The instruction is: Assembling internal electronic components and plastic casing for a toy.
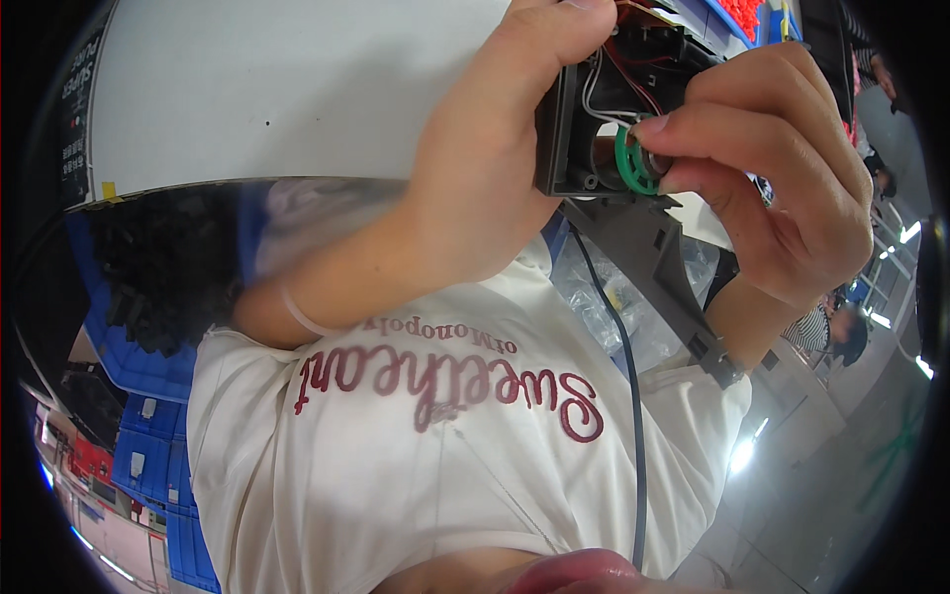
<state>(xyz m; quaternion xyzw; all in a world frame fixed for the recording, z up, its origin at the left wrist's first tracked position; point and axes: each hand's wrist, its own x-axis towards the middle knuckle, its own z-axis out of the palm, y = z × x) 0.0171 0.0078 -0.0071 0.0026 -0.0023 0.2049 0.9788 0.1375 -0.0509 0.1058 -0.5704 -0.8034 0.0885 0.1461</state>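
My left hand (495, 148) grips a black plastic housing (561, 148) by its side, the thumb over its upper edge. Thin white and red wires (597, 94) run inside the open housing. Between thumb and fingertips, my right hand (787, 168) pinches a round green part (630, 163) at the housing's opening. The white wires lead toward this part; my fingers cover its right side. A dark grey plastic panel (643, 247) with notched edges hangs below the housing, reaching toward my right forearm. Whether it is joined to the housing I cannot tell.
A white tabletop (267, 99) lies at upper left. Below it, a blue bin (143, 366) holds black parts, near stacked blue bins (148, 450). A dark cable (628, 366) hangs before my shirt, beside clear plastic bags (604, 297). Red parts (740, 15) are at upper right; people (831, 332) are farther right.
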